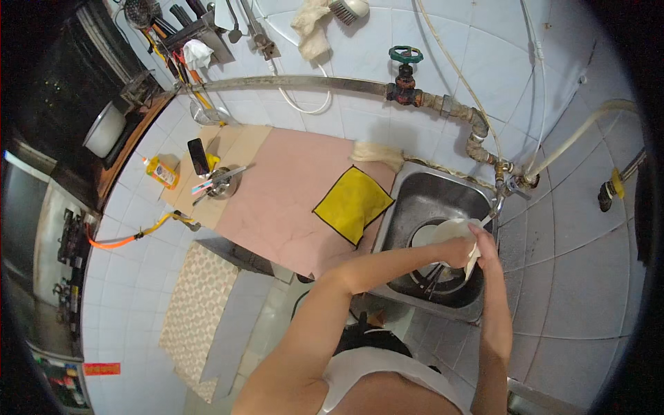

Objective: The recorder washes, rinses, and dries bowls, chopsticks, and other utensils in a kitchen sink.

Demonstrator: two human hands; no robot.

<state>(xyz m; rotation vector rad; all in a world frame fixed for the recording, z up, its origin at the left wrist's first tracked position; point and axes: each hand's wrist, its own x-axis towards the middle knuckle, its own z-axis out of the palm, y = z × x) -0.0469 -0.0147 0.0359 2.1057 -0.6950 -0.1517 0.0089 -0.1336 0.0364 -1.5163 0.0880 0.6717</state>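
Note:
A white bowl (pixel 454 228) is tilted above the steel sink (pixel 383 236), close under the tap (pixel 497 207). My left hand (pixel 457 252) grips the lower side of the bowl. On its right side lies my right hand (pixel 486 243), fingers over the rim, with a pale cloth (pixel 471 263) hanging from under the palm. The exact finger hold on the cloth is hidden. Below my hands, a round basin (pixel 456 290) in the sink holds another white dish (pixel 424 236) and several dark chopsticks or utensil handles (pixel 431 280).
A yellow cloth (pixel 350 207) with dark edging lies on the pink counter (pixel 290 181), left of the sink. Farther left are a metal cup (pixel 224 185) with utensils across it, a phone (pixel 197 156) and a detergent bottle (pixel 162 173). A green-handled valve (pixel 405 54) juts from the wall pipe.

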